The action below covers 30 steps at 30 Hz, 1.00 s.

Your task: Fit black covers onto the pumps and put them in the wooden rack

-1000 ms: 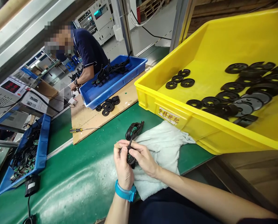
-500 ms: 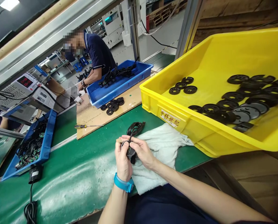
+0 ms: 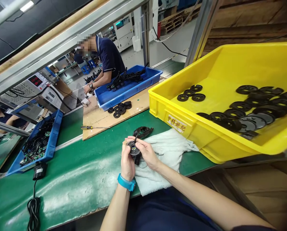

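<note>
Between my two hands is a round black slotted part (image 3: pixel 134 149) with a hole at its centre and coloured wire showing inside. My left hand (image 3: pixel 127 160) grips its left edge, thumb on the face; a blue band circles that wrist. My right hand (image 3: pixel 147 154) pinches the right edge near the black cable that leaves the top. That cable runs to a coiled bundle (image 3: pixel 142 132) just beyond my fingers. A black piece sticks out below the round part. Under my hands lies a pale cloth (image 3: pixel 162 150) on the green mat (image 3: pixel 85 173).
A yellow bin (image 3: pixel 182 112) of black rings and discs stands at the right. Ahead are a board (image 3: pixel 95 120) with a screwdriver (image 3: pixel 92 127) and black parts, and a blue tray (image 3: pixel 129 94) of cables. Another blue tray (image 3: pixel 52 146) sits left. A co-worker (image 3: pixel 109 54) leans over the far side.
My thumbs have shifted apart on the round part, so its face and central hole now show. The head view has moved slightly; the co-worker stays bent over.
</note>
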Motion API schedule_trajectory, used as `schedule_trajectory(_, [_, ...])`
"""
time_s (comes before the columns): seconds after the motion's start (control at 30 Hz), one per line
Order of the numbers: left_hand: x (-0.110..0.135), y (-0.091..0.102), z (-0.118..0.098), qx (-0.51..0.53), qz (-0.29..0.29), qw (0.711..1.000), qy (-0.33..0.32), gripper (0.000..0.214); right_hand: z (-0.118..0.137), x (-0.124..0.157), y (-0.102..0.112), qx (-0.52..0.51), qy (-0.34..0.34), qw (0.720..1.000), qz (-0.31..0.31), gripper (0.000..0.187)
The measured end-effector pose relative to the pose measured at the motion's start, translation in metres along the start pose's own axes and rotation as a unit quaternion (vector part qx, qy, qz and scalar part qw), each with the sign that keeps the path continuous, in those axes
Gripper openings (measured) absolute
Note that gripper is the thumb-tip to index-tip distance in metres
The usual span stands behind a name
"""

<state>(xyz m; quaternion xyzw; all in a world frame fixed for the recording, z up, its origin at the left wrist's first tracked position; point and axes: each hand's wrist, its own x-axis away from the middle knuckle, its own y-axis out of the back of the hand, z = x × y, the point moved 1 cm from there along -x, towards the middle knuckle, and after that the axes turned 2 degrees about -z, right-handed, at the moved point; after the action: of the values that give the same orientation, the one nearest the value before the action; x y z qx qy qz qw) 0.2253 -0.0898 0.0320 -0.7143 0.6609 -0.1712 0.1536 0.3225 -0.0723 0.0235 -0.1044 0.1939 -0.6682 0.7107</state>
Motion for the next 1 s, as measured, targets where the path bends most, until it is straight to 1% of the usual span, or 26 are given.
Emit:
schedule_trajectory(0.13, [0.0,0.011,0.009,-0.052,0.059,0.996,-0.03,0.038,-0.001,-0.002,0.001,0.008,-0.01,1.0,-0.001,0.039])
schedule_trajectory(0.23, [-0.001,0.015,0.013,-0.08,0.078,0.993,-0.032,0.042,0.0,-0.001,0.003,0.0,-0.024,1.0,0.003,0.04])
schedule_trajectory(0.37, [-0.001,0.014,0.012,-0.086,0.07,0.994,-0.013,0.04,0.0,0.0,0.005,-0.014,-0.047,0.999,0.016,0.044])
schedule_trajectory(0.5, [0.0,0.01,0.01,-0.084,0.052,0.995,-0.03,0.041,-0.004,0.001,0.006,-0.018,-0.061,0.998,0.009,0.044])
schedule_trajectory(0.63, [-0.001,0.01,0.011,-0.114,0.059,0.991,-0.035,0.042,-0.009,0.0,0.007,0.015,-0.07,0.997,0.008,0.046])
schedule_trajectory(0.73, [-0.001,0.011,0.007,-0.178,0.082,0.979,-0.061,0.045,-0.011,-0.001,0.008,0.055,-0.058,0.997,0.01,0.05])
schedule_trajectory(0.83, [0.001,0.012,-0.002,-0.247,0.092,0.958,-0.116,0.056,-0.015,0.002,0.011,0.09,-0.029,0.995,0.042,0.051])
schedule_trajectory(0.9, [0.001,0.013,-0.009,-0.293,0.077,0.943,-0.139,0.063,-0.017,0.004,0.014,0.109,-0.015,0.992,0.064,0.054])
schedule_trajectory(1.0, [0.002,0.017,-0.021,-0.343,0.049,0.925,-0.156,0.056,-0.014,0.002,0.014,0.125,-0.009,0.986,0.107,0.059])
